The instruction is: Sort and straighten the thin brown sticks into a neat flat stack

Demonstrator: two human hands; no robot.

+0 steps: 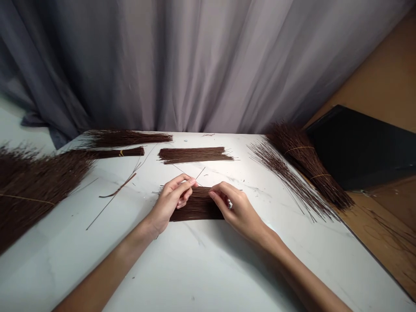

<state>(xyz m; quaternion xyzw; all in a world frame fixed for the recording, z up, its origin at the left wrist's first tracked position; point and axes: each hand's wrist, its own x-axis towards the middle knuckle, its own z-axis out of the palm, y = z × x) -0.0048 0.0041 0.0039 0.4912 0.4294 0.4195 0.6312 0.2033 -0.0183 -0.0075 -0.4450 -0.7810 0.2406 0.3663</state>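
Observation:
A flat pile of short dark brown sticks (pixel 198 207) lies on the white table (pixel 201 268) between my hands. My left hand (pixel 170 203) rests at the pile's left end, fingers pinched on a single thin stick (pixel 199 174) that points up and to the right. At the pile's right end my right hand (pixel 235 207) is curled, fingertips touching the top of the sticks; something small and pale shows under its fingers. A second neat pile of cut sticks (pixel 195 154) lies farther back.
Long bundles of brown sticks lie around: a large one at the left edge (pixel 29 186), two tied ones at the back left (pixel 123 138), and loose and tied bundles at the right (pixel 302 169). A grey curtain (pixel 195 60) hangs behind. A black panel (pixel 360 147) stands right.

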